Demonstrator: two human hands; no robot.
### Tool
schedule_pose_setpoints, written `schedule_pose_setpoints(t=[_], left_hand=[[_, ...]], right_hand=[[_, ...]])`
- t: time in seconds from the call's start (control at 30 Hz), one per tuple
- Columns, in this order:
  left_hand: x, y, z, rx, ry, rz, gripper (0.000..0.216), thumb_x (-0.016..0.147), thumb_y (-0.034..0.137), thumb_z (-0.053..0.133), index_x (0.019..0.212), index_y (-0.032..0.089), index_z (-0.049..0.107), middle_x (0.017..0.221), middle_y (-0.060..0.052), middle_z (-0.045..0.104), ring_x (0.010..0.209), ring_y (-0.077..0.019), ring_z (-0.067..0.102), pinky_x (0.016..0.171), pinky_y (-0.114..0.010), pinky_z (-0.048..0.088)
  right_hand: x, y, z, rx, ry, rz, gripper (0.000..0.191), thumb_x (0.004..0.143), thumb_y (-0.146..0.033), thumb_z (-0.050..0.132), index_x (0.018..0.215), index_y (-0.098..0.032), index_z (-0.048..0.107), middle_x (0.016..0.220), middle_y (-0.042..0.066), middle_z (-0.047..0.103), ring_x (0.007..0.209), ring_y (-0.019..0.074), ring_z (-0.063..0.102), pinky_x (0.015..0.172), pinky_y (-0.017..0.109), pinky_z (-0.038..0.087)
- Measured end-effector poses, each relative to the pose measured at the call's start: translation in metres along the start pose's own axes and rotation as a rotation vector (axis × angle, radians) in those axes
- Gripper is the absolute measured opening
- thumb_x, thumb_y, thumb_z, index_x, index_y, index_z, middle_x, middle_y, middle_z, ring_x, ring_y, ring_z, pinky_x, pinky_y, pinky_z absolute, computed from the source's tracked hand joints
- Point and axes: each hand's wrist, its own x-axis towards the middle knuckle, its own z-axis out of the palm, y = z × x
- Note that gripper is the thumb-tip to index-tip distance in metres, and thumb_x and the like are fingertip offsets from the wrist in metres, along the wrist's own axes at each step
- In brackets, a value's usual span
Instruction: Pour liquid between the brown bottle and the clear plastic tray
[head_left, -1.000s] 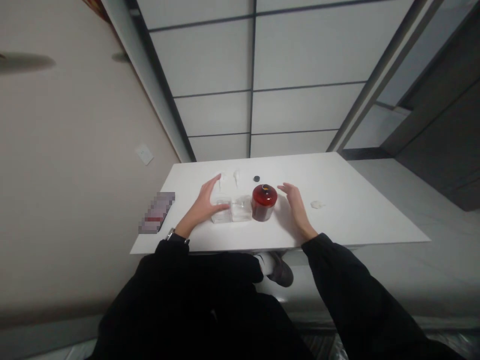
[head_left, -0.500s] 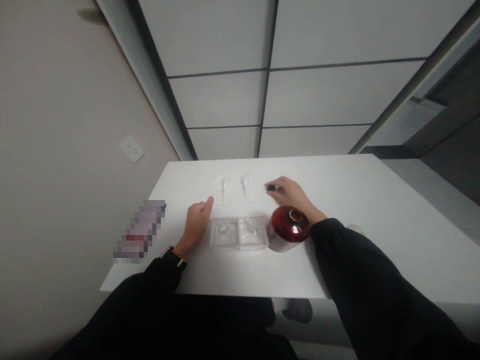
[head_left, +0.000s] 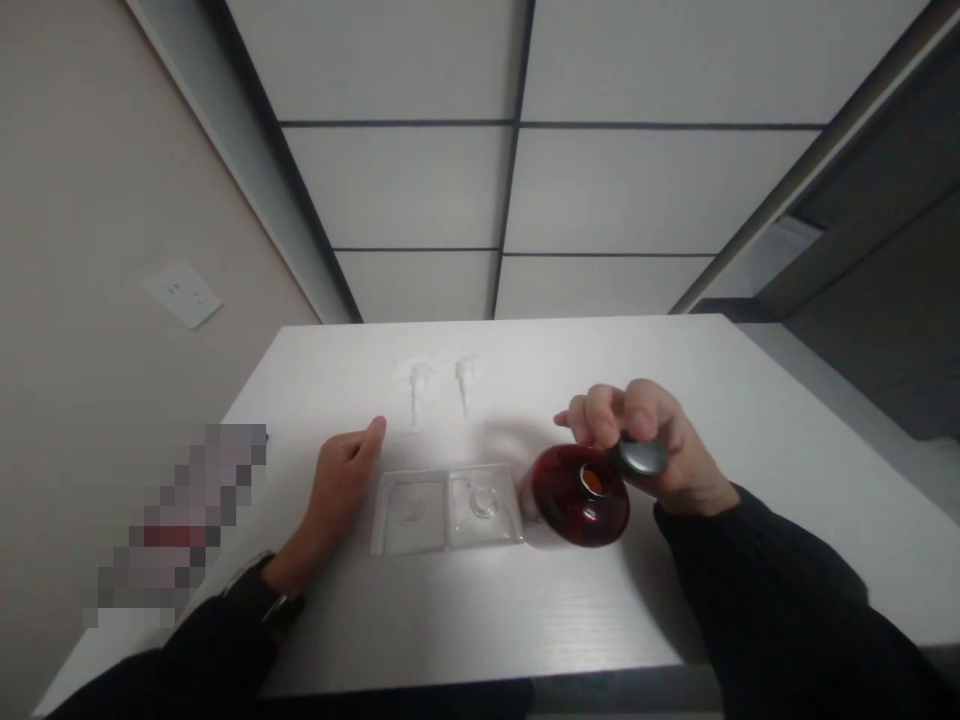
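Observation:
My right hand (head_left: 645,440) is closed around a dark grey, rounded cap (head_left: 643,456), held close beside the open neck of a glossy dark red bottle (head_left: 559,510). The bottle stands on the white table and its round opening is uncovered. At its left side sit two clear square containers (head_left: 448,540), side by side, each with a round shape on top. Left of these, my left hand (head_left: 345,470) rests on the table with curled fingers and thumb stretched out, apparently holding nothing. Two small white pump heads with thin stems (head_left: 417,385) (head_left: 464,378) lie behind the containers.
A blurred-out pinkish object (head_left: 187,510) lies at the table's left edge, near the wall with a socket (head_left: 187,295). Pale panels (head_left: 420,285) rise behind the white table (head_left: 450,620).
My right hand has come back from the rear of the table to the red bottle, bringing the dark cap. My left hand has stayed beside the clear containers. The view has shifted.

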Motion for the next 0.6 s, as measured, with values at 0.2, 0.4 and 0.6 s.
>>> schedule_pose_setpoints(t=[0.2,0.4,0.6], left_hand=[[0.000,0.004,-0.002,0.032,-0.023,-0.003,0.049,0.084,0.065,0.040,0.059,0.029,0.018,0.057,0.004,0.018,0.054,-0.0134,0.021,0.054,-0.032,0.019],[-0.001,0.004,-0.004,0.043,-0.038,-0.005,0.050,0.085,0.064,0.041,0.059,0.028,0.018,0.057,0.004,0.019,0.054,-0.0136,0.021,0.053,-0.032,0.018],[0.000,0.004,-0.004,0.038,-0.055,0.006,0.050,0.084,0.064,0.042,0.058,0.028,0.019,0.056,0.004,0.019,0.054,-0.0139,0.022,0.053,-0.032,0.019]], right_hand=[[0.000,0.007,-0.002,0.030,-0.143,0.096,0.023,0.083,-0.029,0.091,0.095,-0.024,0.072,0.099,-0.002,0.077,0.097,0.0102,0.072,0.115,0.027,0.047],[-0.004,0.008,-0.002,0.106,-0.138,0.202,0.028,0.080,-0.025,0.094,0.083,-0.022,0.067,0.093,-0.003,0.075,0.092,0.0111,0.073,0.122,0.035,0.044],[-0.005,0.013,-0.005,0.125,-0.137,0.185,0.042,0.074,-0.020,0.097,0.065,-0.022,0.056,0.089,-0.004,0.073,0.094,0.0111,0.075,0.129,0.038,0.038]])
